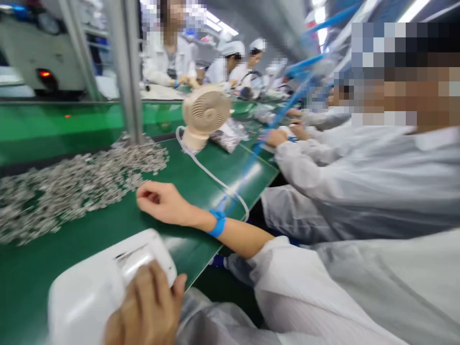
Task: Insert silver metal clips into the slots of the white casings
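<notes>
Nearest the camera, the left hand [147, 306] was laid across a rounded white plastic housing [84, 290], fingers bent over its top and thumb set apart at its right-hand edge; whether it was being gripped or only steadied could not be told through the blur. The housing was placed on a green counter [183, 170], close to the front edge. It was judged to be light, stiff and rather slippery on its smooth shell, best held by the rounded sides, with pressure kept off the glossy panel on top.

Beyond it, the right hand [163, 203], ringed by a blue wrist strap [217, 224], was held curled beside a long heap of small metallic parts [82, 184]; whether anything was pinched could not be made out. Farther back, a cream desk fan [206, 112] was stood. To the right, a co-worker in a white gown [323, 177] was seated.
</notes>
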A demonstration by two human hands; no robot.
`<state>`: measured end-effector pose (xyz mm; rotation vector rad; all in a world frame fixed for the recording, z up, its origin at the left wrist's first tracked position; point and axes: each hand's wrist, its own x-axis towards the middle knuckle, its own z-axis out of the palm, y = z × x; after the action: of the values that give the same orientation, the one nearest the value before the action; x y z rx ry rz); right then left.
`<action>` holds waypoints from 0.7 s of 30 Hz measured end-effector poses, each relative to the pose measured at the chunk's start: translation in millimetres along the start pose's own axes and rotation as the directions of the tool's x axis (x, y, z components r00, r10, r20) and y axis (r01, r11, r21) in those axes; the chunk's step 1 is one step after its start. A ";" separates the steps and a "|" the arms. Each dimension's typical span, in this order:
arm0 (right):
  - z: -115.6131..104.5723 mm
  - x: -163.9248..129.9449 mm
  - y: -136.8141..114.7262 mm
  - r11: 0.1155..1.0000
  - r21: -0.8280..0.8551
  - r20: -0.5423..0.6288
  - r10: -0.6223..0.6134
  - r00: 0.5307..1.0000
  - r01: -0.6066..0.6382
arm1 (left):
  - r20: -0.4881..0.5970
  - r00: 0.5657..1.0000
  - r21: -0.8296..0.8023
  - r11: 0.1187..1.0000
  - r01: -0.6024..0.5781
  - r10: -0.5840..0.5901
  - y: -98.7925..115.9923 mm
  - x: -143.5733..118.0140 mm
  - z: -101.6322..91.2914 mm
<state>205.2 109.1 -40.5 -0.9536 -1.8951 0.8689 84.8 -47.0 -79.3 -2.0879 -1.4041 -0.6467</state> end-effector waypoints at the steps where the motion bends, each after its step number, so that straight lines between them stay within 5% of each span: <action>1: 2.8 -5.4 -6.5 0.994 0.100 0.024 0.032 0.999 -0.034 | 0.011 1.000 0.061 0.998 -0.007 0.006 5.9 6.3 -7.9; 5: 3.4 -19.8 -23.2 0.959 0.280 0.154 -0.006 0.988 -0.038 | 0.095 0.995 0.122 0.992 0.030 -0.042 17.9 20.6 -19.2; 11: -7.8 -25.7 -31.7 0.992 0.025 0.383 -0.125 0.915 0.125 | 0.094 0.988 0.061 0.991 0.116 -0.121 18.6 16.4 -21.7; 21: -17.9 -30.6 -34.8 0.978 -0.076 0.486 -0.133 0.864 0.194 | 0.146 0.981 0.066 0.991 0.119 -0.127 18.4 18.3 -22.4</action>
<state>222.4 70.1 -14.9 -0.6682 -2.4399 0.9558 106.2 -55.3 -53.9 -2.0533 -1.6263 -0.4999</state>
